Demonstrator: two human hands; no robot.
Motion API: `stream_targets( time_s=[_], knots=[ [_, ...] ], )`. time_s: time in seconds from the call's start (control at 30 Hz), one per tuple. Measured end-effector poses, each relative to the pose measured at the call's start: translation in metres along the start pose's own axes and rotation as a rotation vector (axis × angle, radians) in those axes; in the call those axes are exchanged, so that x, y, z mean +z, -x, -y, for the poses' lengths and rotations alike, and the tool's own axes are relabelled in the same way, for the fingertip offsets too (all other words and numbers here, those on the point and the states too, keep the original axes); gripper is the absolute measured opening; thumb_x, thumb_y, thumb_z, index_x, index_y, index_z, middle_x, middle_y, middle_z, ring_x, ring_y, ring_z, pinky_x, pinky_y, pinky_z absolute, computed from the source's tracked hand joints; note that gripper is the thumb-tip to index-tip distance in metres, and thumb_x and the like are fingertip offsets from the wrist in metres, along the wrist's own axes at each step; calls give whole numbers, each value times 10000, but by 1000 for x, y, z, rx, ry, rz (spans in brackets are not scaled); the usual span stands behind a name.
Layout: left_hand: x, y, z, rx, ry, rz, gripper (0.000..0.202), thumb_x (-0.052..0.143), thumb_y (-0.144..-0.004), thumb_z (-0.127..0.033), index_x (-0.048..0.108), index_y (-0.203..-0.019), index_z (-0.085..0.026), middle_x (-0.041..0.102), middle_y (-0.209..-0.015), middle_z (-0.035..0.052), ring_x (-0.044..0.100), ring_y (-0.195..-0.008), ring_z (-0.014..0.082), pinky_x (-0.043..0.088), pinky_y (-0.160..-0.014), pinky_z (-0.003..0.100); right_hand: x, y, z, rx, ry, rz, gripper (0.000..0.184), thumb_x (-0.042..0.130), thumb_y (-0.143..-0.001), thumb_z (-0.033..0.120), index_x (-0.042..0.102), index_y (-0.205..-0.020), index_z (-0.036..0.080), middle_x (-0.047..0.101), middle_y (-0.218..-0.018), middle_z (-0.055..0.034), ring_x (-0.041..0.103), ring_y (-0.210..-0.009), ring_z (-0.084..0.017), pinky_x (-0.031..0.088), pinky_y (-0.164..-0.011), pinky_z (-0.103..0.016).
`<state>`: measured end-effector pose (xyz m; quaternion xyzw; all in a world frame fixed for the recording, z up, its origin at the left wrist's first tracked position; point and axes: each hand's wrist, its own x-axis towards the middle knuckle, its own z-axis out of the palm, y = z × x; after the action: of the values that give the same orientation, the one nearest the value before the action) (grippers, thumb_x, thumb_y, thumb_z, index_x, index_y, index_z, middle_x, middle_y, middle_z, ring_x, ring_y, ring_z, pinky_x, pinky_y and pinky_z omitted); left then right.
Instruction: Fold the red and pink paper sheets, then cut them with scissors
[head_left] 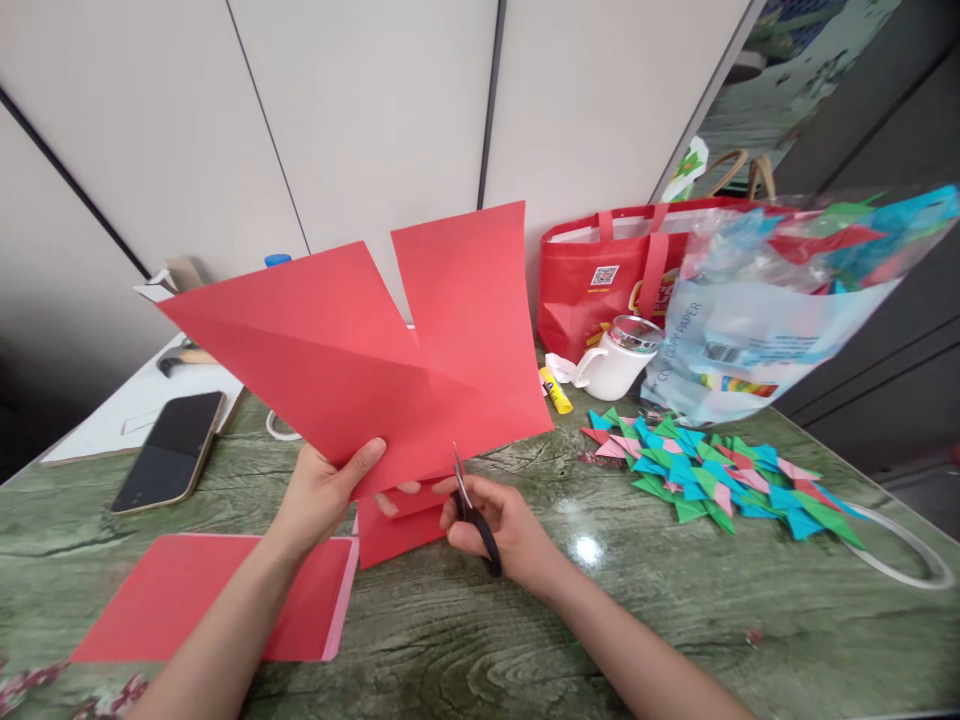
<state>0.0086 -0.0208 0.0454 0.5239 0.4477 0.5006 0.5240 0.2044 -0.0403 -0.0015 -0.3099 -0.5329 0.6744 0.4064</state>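
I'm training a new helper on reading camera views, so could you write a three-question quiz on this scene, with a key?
1. True or false: the large red sheet gripped by the left hand has an unbroken upper edge.
2. Fill the gap: the right hand holds a pair of ____.
3. Multiple choice: where on the table is the phone, as the person sees it?
A) toward the right end
B) between the two hands
C) toward the left end

Key:
1. False; a gap opens into that edge.
2. Scissors.
3. C.
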Motion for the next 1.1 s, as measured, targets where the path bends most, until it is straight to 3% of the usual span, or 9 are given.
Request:
stream_targets(
  time_s=[0.33, 0.57, 0.97, 1.1],
  knots=[
    [-1, 1, -2, -31, -29, 19, 198, 581, -760, -335, 609, -660, -166, 625, -419, 5, 619, -416, 205, 530, -450, 301, 2, 0, 3, 20, 15, -27, 436, 732, -620, 408, 579, -951, 169, 556, -725, -1, 497, -647, -119, 398, -626, -263],
    [-2, 1, -1, -48, -51, 20, 200, 578, -753, -357, 628, -726, -166, 636, -438, 6, 608, -398, 207, 525, -439, 317, 3, -1, 2, 29, 18, -47, 438, 729, -614, 430, 579, -926, 162, 533, -692, 6, 462, -616, -112, 372, -581, -252],
    [-4, 1, 1, -22, -41, 29, 197, 572, -769, -340, 614, -677, -170, 634, -429, 5, 607, -392, 203, 520, -438, 304, 3, -1, -2, 16, 45, -78, 409, 730, -610, 434, 588, -874, 155, 505, -644, 23, 436, -573, -98, 351, -552, -242],
    [-4, 1, 0, -45, -46, 39, 192, 570, -766, -352, 619, -724, -171, 676, -512, 24, 613, -404, 211, 529, -440, 329, 3, -1, -2, 11, 39, -77, 400, 727, -617, 430, 591, -873, 156, 501, -635, 28, 428, -570, -94, 350, -547, -241]
  ],
)
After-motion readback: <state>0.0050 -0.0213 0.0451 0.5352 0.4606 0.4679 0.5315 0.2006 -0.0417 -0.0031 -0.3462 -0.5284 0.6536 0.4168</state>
